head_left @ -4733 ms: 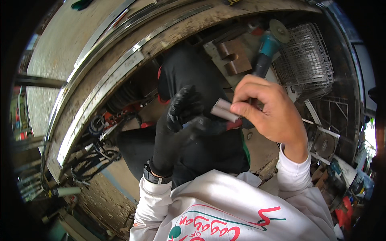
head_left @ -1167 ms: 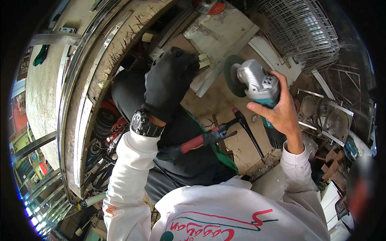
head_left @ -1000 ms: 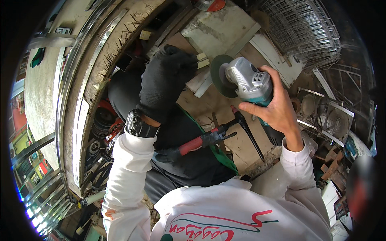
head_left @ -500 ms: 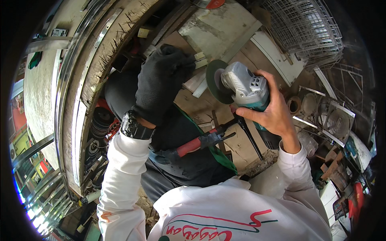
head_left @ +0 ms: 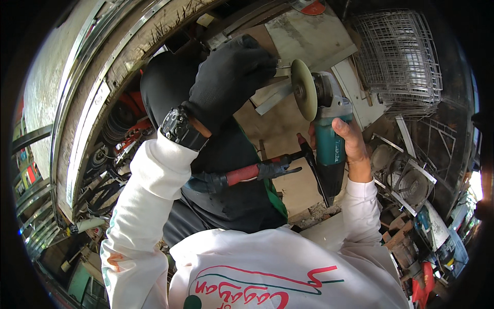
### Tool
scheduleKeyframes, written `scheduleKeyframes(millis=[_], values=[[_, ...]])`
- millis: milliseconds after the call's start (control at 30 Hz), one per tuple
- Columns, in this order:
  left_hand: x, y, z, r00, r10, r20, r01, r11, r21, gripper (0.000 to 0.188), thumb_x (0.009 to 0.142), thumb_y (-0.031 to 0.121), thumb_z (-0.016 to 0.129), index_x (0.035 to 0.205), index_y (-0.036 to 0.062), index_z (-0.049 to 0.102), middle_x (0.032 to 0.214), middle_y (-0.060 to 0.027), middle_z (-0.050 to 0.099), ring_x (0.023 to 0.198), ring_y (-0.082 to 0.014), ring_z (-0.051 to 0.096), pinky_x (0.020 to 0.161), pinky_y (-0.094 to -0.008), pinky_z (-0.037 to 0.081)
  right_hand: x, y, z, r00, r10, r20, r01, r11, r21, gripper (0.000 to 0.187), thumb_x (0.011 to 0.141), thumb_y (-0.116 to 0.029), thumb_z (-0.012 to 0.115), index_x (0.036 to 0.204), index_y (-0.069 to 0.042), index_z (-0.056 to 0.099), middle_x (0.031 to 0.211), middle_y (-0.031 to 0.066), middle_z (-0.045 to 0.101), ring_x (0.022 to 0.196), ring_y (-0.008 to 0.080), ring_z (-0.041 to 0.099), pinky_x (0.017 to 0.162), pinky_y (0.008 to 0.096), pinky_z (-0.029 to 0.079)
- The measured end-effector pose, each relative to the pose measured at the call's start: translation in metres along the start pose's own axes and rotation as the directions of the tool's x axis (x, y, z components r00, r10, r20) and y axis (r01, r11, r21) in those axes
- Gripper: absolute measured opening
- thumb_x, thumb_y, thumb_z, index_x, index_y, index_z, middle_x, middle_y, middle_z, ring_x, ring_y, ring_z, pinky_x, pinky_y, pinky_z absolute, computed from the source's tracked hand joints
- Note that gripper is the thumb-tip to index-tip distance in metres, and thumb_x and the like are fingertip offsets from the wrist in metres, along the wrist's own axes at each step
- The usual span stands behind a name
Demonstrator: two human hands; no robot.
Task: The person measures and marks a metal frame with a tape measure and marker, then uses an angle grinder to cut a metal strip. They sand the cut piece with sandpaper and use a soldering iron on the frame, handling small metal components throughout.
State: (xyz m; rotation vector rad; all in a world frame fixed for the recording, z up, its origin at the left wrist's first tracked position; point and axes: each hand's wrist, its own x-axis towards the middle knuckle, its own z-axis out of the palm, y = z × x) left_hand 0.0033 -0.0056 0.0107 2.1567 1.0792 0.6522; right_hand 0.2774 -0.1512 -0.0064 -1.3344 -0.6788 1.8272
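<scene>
My right hand (head_left: pixel 352 147), bare, is wrapped around the teal and black body of an angle grinder (head_left: pixel 329 139). Its pale disc (head_left: pixel 304 90) faces left, toward my other hand. My left hand (head_left: pixel 234 67), in a black glove, is closed with a thin metal piece (head_left: pixel 283 67) poking out of its fingers. That piece reaches the disc's upper edge; I cannot tell whether they touch. Across my lap lies a tool with a red and dark grey handle (head_left: pixel 242 175) and a long black pointed head (head_left: pixel 314 167).
A roll of wire mesh (head_left: pixel 399 62) stands at the far right, beside a pale board (head_left: pixel 311 38). Metal frames with round coils (head_left: pixel 411 185) sit at the right. A long worn bench edge (head_left: pixel 98 95) curves along the left, with a stack of discs (head_left: pixel 118 123) beneath it.
The grinder has turned more upright in my right hand, so its disc now shows its pale face. My left hand appears farther right and higher, with the view also shifted.
</scene>
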Motion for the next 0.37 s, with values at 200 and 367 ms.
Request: scheduleKeyframes(millis=[200,367], values=[[-0.0022,-0.0055,0.0027,1.0,-0.001,0.003,0.001,1.0,0.012,0.017,0.087,0.016,0.081,0.103,0.0095,0.08,0.098,-0.0126,0.072,0.087,-0.0351,0.072,0.076,-0.0395,0.057,-0.0006,-0.0015,0.0066,1.0,0.017,-0.004,-0.017,0.999,-0.029,0.073,0.081,-0.059,0.085,0.121,0.0,0.064,0.092,0.0142,0.075,0.076,0.0218,0.075,0.068,0.0345,0.063],[-0.0014,-0.0077,0.0059,1.0,0.011,-0.008,-0.011,1.0,0.008,0.018,0.087,0.018,0.082,0.103,0.0107,0.08,0.099,-0.0122,0.073,0.088,-0.0347,0.072,0.077,-0.0408,0.057,-0.0018,0.0039,-0.0007,1.0,0.021,0.004,-0.021,0.998,-0.061,0.077,0.081,-0.06,0.085,0.124,0.0,0.063,0.095,0.015,0.075,0.076,0.0227,0.075,0.071,0.0348,0.064]])
